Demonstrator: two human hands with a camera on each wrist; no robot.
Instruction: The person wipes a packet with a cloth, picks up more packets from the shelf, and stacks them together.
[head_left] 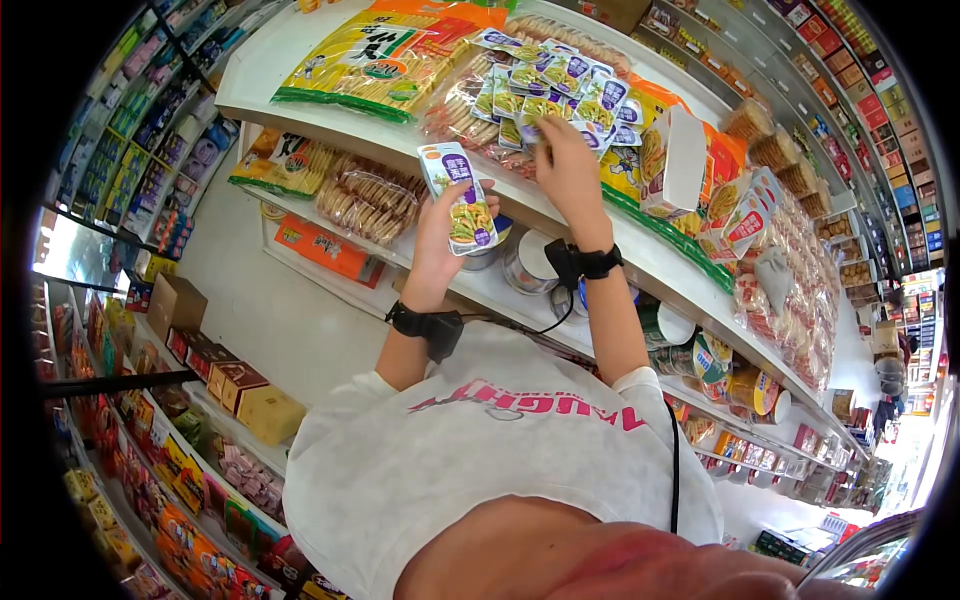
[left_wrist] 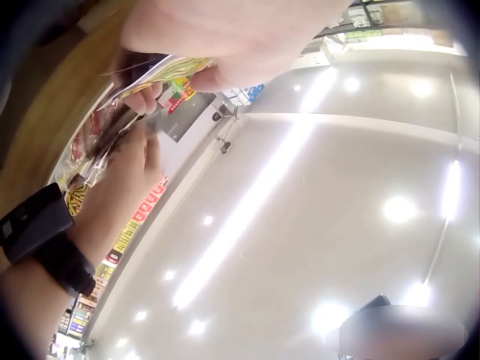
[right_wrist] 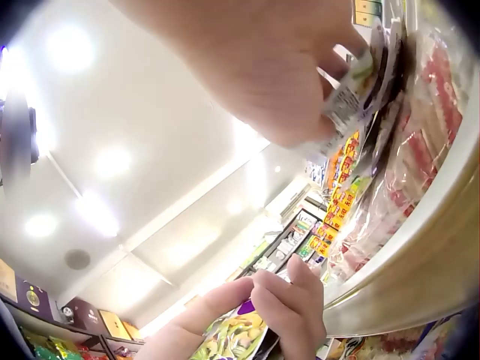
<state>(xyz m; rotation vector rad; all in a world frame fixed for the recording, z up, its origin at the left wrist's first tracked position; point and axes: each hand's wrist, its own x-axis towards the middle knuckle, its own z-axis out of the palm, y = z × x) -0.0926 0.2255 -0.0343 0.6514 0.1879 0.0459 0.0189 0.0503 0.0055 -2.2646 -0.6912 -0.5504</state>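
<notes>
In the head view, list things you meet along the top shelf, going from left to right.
Flat yellow-and-red plastic cracker bag, pile of small purple-and-white snack packets, open white cardboard box, small grey lump.

Glossy plastic packaging, matt cloth and smooth shelving, as my cameras show them.

I see a smooth, shiny plastic held packet [head_left: 472,218] and similarly glossy piled packets [head_left: 570,75]. Large snack bags [head_left: 365,60] are clear, crinkled plastic with bright reflections. The shelf [head_left: 258,65] looks smooth, its material unclear to me; the open carton [head_left: 684,165] looks like smooth card. The shirt [head_left: 480,450] is soft, creased, matt cloth; the wrist camera housing [head_left: 444,337] resembles matt plastic.
</notes>
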